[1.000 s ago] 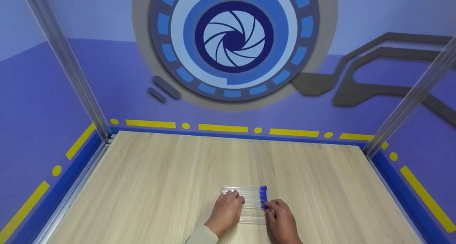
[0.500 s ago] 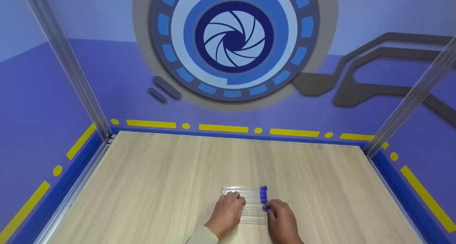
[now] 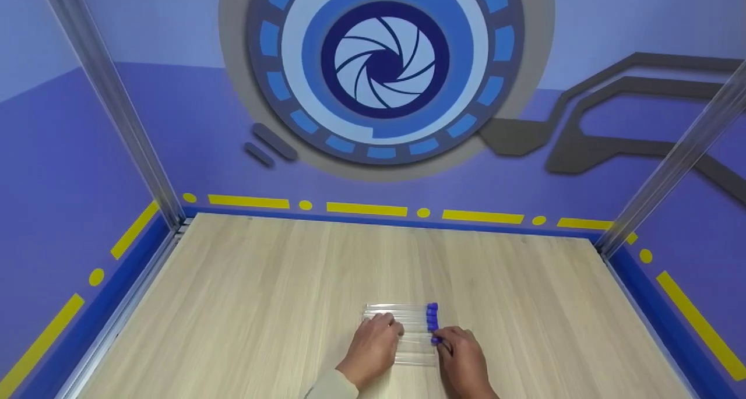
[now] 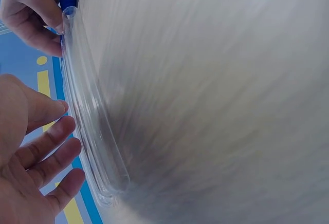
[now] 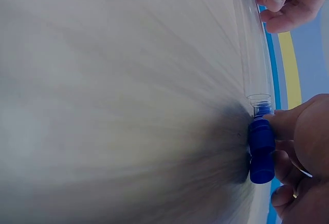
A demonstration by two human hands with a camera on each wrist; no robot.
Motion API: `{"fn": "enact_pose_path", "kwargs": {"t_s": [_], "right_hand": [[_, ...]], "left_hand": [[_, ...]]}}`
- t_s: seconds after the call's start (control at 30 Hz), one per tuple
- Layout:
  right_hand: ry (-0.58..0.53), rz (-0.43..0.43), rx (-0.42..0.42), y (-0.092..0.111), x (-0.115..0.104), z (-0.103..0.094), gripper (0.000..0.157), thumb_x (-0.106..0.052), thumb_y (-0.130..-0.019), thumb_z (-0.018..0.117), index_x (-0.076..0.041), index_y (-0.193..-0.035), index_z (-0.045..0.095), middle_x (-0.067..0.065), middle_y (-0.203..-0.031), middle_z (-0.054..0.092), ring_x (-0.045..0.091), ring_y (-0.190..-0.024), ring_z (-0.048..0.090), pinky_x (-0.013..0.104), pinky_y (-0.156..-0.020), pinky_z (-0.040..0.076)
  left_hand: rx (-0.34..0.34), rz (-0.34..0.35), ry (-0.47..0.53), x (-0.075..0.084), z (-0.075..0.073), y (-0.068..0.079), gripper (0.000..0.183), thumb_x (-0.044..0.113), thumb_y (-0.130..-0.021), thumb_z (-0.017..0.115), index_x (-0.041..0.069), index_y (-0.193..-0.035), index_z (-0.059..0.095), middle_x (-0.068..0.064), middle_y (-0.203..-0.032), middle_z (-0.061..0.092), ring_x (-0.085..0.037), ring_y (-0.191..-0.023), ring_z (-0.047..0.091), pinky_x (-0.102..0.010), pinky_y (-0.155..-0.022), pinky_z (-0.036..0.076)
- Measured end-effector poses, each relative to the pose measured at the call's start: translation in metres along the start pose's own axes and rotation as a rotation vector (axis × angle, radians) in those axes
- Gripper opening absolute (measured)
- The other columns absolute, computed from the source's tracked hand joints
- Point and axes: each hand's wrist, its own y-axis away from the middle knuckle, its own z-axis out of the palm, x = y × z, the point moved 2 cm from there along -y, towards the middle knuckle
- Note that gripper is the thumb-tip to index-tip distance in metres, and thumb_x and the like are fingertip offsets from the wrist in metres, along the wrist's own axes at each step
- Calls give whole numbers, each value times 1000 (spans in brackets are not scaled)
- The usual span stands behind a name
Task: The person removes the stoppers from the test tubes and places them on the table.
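Note:
Several clear test tubes [image 3: 414, 320] lie side by side on the wooden table, their blue caps [image 3: 432, 316] in a column at the right end. The nearest tube [image 4: 97, 111] has an uncapped mouth. My left hand [image 3: 372, 343] rests over the left part of the tubes, its fingers spread loosely and its fingertips at their sides. My right hand [image 3: 463, 355] pinches a blue cap [image 3: 435, 341] between thumb and fingers, slightly right of the other caps. In the right wrist view, blue caps [image 5: 261, 136] show beside the fingers [image 5: 288, 170], partly hidden by them.
The wooden tabletop [image 3: 280, 276] spreads around the tubes. Behind it stands a blue-purple printed wall [image 3: 373, 195], with metal posts at the left [image 3: 140, 148] and right [image 3: 658, 183] corners.
My right hand has drawn the pinched cap slightly right and toward me, opening a small gap from the other caps. My left hand has stayed nearly still on the tubes.

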Motion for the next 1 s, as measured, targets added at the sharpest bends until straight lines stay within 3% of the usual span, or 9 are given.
{"fn": "enact_pose_path", "kwargs": {"t_s": [0.23,0.43,1.0], "right_hand": [[43,-61,58,1,0,1,22,-3,-84,69,-19,-100,72,-6,-102,67,11,-94,57,32,-81,50],[36,-61,75,3,0,1,22,-3,-86,67,-19,-100,72,-6,-102,67,10,-92,55,31,-80,49],[-110,28,-33,6,4,1,22,-6,-94,57,-21,-106,67,-7,-110,64,12,-106,55,33,-95,46]], "left_hand": [[38,18,-15,1,0,0,10,16,-90,60,16,-92,70,5,-82,55,-11,-75,50,-23,-60,31],[60,22,-21,1,0,1,9,18,-90,61,17,-92,70,4,-83,57,-11,-75,52,-23,-59,31],[83,9,-15,3,1,1,9,17,-84,65,17,-92,70,5,-84,58,-11,-78,54,-26,-63,37]]}}
